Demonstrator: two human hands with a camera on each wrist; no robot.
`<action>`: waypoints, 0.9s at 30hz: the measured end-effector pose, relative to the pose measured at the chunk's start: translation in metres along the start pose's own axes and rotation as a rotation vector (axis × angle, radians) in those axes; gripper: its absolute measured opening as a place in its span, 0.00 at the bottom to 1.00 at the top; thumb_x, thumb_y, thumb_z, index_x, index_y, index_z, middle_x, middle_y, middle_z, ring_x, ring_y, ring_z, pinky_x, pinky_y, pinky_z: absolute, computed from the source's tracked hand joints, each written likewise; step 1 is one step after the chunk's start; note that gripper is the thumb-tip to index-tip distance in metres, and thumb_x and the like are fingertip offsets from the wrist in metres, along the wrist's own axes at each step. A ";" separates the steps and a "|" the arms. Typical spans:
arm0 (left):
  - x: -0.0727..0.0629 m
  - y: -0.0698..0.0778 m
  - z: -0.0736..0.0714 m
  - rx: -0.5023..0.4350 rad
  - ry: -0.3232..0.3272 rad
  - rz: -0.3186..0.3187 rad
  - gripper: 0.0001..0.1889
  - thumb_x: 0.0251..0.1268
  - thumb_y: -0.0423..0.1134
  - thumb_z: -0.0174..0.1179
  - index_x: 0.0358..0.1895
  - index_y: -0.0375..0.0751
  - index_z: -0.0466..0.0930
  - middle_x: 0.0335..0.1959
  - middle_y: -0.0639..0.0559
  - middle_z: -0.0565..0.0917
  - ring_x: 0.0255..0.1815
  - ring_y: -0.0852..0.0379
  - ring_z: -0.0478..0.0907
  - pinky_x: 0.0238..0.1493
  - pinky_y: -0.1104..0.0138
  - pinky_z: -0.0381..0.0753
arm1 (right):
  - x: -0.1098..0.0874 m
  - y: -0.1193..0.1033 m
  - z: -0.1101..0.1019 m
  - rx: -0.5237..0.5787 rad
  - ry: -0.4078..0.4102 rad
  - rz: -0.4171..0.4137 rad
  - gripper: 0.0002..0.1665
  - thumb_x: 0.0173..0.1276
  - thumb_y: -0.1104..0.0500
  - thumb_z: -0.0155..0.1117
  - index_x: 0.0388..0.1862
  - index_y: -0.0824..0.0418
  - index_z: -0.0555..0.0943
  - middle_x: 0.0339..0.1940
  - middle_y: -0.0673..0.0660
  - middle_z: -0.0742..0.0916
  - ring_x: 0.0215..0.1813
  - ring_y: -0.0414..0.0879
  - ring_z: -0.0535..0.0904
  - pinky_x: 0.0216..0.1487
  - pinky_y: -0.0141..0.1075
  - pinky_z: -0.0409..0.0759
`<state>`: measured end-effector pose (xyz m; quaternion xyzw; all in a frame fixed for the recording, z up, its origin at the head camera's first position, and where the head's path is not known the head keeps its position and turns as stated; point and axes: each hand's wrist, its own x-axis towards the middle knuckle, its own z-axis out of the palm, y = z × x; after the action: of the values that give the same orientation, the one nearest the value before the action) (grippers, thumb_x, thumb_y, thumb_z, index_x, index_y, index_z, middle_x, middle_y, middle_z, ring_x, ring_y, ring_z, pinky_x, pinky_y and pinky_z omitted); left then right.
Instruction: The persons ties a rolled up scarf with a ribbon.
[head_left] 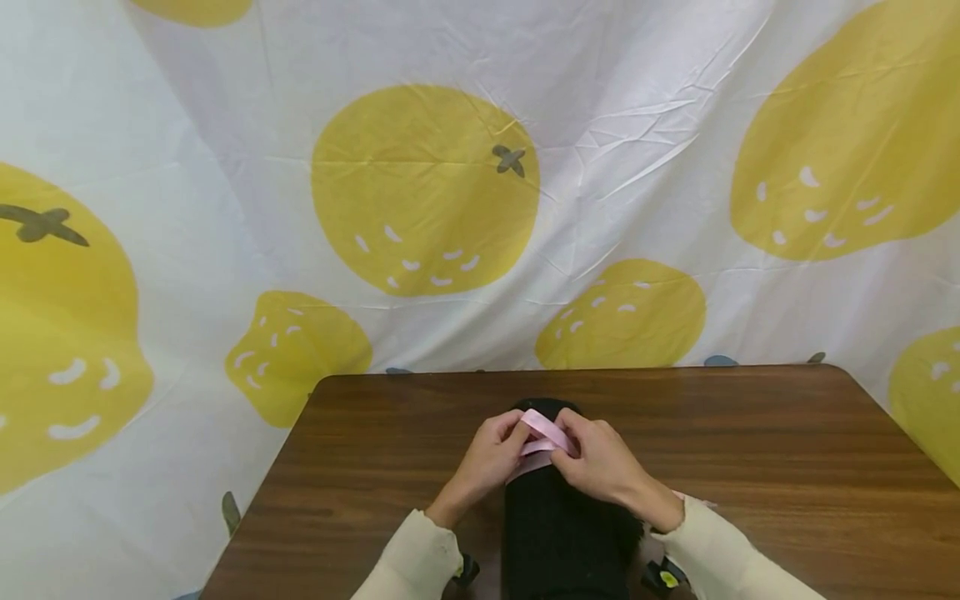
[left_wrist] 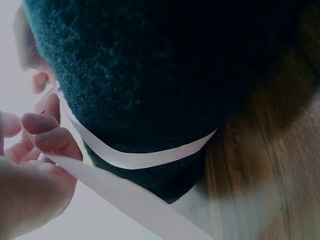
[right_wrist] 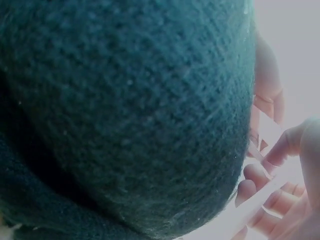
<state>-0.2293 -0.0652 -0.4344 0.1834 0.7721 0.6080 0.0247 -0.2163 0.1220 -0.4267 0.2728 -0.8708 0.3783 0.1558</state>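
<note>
A dark, fuzzy fabric roll lies lengthwise on the table. Round its far end runs a pale pink ribbon, whose band also crosses the roll in the left wrist view. My left hand pinches one part of the ribbon above the roll, while a loose tail trails below that hand in the left wrist view. On the other side my right hand pinches the crossing part between thumb and fingers. The two strands cross in a loop between the hands. In the right wrist view the roll hides some of the fingers.
The brown wooden table extends to both sides of the roll and ends just beyond it. Behind hangs a white cloth printed with yellow fruit. Black devices are strapped near the cream sleeves.
</note>
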 end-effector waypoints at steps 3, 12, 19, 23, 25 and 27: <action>0.000 -0.002 0.000 -0.019 -0.005 -0.007 0.15 0.78 0.42 0.50 0.42 0.37 0.83 0.28 0.48 0.78 0.25 0.60 0.71 0.27 0.73 0.74 | 0.000 0.000 0.001 -0.001 0.019 -0.004 0.13 0.53 0.65 0.67 0.27 0.53 0.71 0.17 0.40 0.69 0.18 0.32 0.63 0.20 0.28 0.62; -0.002 0.000 0.000 -0.065 0.014 -0.042 0.15 0.79 0.44 0.48 0.43 0.41 0.83 0.27 0.50 0.77 0.23 0.59 0.70 0.23 0.72 0.71 | -0.001 0.002 0.002 0.022 0.033 0.040 0.14 0.54 0.66 0.68 0.28 0.54 0.71 0.17 0.42 0.71 0.19 0.33 0.65 0.19 0.29 0.64; -0.001 -0.003 0.000 -0.021 0.068 0.002 0.16 0.79 0.41 0.48 0.38 0.37 0.83 0.25 0.48 0.75 0.20 0.60 0.69 0.20 0.72 0.68 | -0.001 0.004 0.000 0.040 0.051 0.069 0.12 0.57 0.68 0.67 0.31 0.55 0.73 0.17 0.43 0.71 0.18 0.34 0.65 0.19 0.29 0.64; 0.000 -0.005 0.000 0.062 0.124 0.062 0.16 0.78 0.40 0.46 0.36 0.39 0.83 0.26 0.50 0.78 0.27 0.60 0.72 0.28 0.70 0.71 | -0.002 0.005 -0.001 0.057 0.048 0.082 0.11 0.58 0.68 0.66 0.32 0.55 0.74 0.17 0.43 0.71 0.18 0.34 0.66 0.19 0.30 0.65; -0.001 -0.006 0.000 0.086 0.147 0.099 0.16 0.78 0.39 0.46 0.37 0.38 0.83 0.26 0.48 0.80 0.28 0.59 0.74 0.30 0.70 0.74 | -0.002 0.005 -0.002 0.058 0.051 0.084 0.12 0.58 0.68 0.66 0.32 0.55 0.74 0.17 0.43 0.72 0.18 0.34 0.66 0.19 0.30 0.65; -0.001 -0.006 0.001 0.081 0.163 0.116 0.15 0.77 0.37 0.45 0.38 0.37 0.83 0.29 0.45 0.83 0.29 0.56 0.77 0.30 0.69 0.77 | -0.003 0.006 -0.002 0.057 0.057 0.086 0.12 0.58 0.68 0.67 0.32 0.55 0.74 0.17 0.42 0.72 0.18 0.34 0.66 0.19 0.30 0.65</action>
<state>-0.2300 -0.0659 -0.4404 0.1783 0.7837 0.5894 -0.0809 -0.2172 0.1276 -0.4301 0.2288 -0.8658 0.4167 0.1563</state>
